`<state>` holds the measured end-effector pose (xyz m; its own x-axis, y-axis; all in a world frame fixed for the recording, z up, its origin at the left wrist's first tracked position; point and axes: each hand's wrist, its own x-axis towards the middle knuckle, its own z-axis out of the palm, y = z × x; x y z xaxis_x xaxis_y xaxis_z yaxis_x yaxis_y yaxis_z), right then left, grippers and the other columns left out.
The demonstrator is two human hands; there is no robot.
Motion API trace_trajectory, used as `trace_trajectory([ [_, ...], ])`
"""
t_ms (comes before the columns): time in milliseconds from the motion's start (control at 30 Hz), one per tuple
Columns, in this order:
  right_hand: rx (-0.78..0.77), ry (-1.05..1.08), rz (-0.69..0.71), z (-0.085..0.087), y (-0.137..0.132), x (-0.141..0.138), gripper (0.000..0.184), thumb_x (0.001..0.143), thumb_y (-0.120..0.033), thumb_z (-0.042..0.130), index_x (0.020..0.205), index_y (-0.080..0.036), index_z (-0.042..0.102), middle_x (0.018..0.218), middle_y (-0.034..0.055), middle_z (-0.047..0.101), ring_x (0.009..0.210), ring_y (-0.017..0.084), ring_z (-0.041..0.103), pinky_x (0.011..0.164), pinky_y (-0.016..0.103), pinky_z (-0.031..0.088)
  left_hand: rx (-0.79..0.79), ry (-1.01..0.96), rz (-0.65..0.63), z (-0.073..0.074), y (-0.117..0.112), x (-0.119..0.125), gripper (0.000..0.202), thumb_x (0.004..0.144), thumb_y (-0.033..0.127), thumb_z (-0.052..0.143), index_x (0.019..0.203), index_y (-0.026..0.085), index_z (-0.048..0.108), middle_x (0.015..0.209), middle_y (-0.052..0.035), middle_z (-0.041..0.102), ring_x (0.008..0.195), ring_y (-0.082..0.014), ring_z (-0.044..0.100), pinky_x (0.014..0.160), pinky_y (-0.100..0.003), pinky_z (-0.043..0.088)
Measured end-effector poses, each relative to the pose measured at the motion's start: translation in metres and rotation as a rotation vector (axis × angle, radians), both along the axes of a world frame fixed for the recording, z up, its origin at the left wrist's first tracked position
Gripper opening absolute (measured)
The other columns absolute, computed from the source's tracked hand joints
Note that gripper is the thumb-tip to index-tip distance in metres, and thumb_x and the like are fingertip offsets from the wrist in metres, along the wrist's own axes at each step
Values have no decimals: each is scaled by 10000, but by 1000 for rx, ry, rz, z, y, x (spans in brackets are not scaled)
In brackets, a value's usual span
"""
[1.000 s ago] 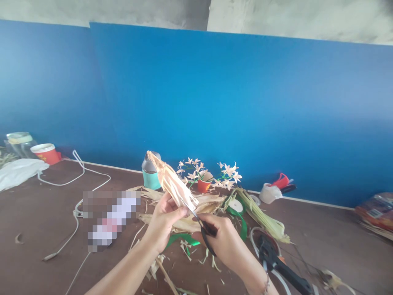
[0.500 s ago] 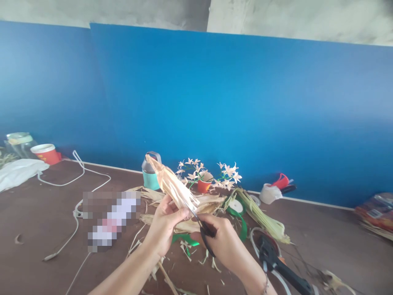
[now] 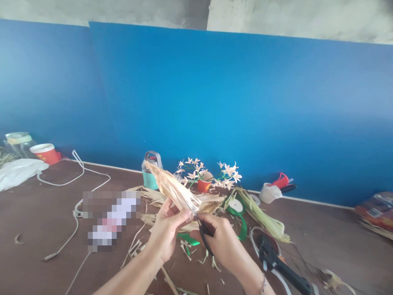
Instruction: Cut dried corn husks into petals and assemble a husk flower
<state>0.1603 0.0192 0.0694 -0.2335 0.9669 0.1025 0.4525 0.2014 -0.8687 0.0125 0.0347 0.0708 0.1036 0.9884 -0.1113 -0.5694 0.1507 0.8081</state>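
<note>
A dry, pale corn husk [image 3: 172, 185] is pinched between the thumb and fingers of my left hand [image 3: 170, 227], its narrow end pointing up and to the left. The wide end of the husk is cut into strips. Black-handled scissors [image 3: 205, 237] sit in my right hand [image 3: 219, 237], which is closed round the handles. Their blades reach the husk's wide end beside my left thumb; how far they are parted I cannot tell. More dry husks [image 3: 211, 203] lie on the table behind my hands, and small husk scraps [image 3: 185, 247] are scattered below.
White husk flowers [image 3: 229, 171] stand by a red paper cup [image 3: 204, 183], with a teal bottle [image 3: 150, 174] to their left. Green ribbon [image 3: 242, 229], a greenish husk bundle [image 3: 264, 217] and a black-handled tool [image 3: 282, 266] lie right. A white cable [image 3: 75, 229] runs along the left.
My left hand and the husk have shifted slightly right, and the husk's tip has dropped a little. The scissors remain at its cut end.
</note>
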Motion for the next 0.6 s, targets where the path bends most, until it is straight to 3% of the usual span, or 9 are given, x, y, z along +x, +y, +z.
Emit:
trace_trajectory([
  [600,5,60,16,-1,-1,-3,333,725,-169,595,1047,-168,677,760,33,711,723,208,640,668,265,509,-30,-45,6,-5,-1,3,338,612,163,767,926,185,646,840,-36,697,733,-139,625,667,-233,487],
])
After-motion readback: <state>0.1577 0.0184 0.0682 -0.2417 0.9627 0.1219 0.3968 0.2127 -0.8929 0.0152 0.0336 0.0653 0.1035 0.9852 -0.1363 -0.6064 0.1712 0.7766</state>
